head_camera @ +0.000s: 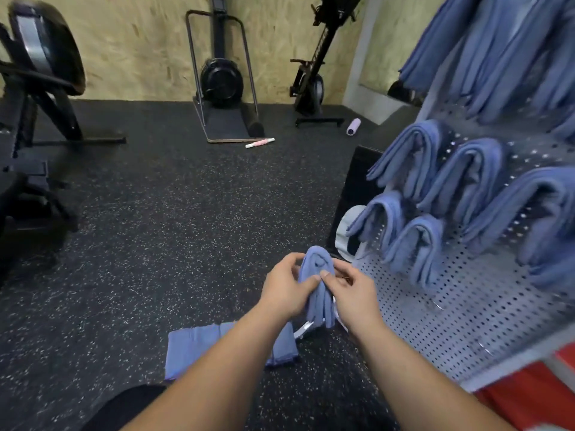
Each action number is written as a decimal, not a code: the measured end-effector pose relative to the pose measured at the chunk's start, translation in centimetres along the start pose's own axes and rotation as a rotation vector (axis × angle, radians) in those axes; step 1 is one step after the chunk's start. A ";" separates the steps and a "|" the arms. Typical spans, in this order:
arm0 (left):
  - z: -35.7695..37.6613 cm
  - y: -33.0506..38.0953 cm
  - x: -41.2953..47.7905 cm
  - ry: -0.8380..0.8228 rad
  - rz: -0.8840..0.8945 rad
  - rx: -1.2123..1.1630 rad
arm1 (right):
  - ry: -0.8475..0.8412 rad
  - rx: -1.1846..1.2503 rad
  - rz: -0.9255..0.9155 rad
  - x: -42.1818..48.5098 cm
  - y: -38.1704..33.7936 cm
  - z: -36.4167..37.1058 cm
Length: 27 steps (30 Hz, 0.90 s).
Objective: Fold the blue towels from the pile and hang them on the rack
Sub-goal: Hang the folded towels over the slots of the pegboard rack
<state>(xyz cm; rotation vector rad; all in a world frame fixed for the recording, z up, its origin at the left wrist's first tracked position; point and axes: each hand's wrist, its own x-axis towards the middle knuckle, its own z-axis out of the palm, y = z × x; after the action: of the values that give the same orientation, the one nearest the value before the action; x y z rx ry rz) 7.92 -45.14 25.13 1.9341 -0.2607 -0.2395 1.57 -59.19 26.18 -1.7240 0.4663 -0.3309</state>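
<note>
Both my left hand (284,289) and right hand (353,295) pinch the folded blue cloth towel (315,259) between them, its long axis hanging downward, at the lower left edge of the perforated grey metal rack (435,321), nearer my right.

left hand (284,290), right hand (354,295): no gloves | forearms (217,368): bare to frame edge | leg (124,409): black garment

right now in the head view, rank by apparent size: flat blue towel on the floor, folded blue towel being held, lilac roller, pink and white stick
flat blue towel on the floor, though partly hidden
folded blue towel being held
lilac roller and pink and white stick: too alike, both far off
</note>
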 end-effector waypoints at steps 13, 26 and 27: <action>8.2 9.9 -0.2 -0.271 0.361 -0.021 | 0.657 -0.251 -0.311 -4.9 -1.4 -9.8; 14.1 13.2 -0.9 -0.212 0.587 -0.047 | 0.802 -0.273 -0.308 -3.7 -1.0 -14.5; 14.6 13.2 -0.7 -0.190 0.571 -0.059 | 0.813 -0.274 -0.290 -3.3 -0.7 -14.7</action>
<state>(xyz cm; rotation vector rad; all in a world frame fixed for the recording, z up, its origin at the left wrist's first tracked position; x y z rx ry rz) 2.13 -62.68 32.13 1.7006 -0.9018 -0.0486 -8.06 -70.20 29.98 -1.8769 0.8724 -1.2472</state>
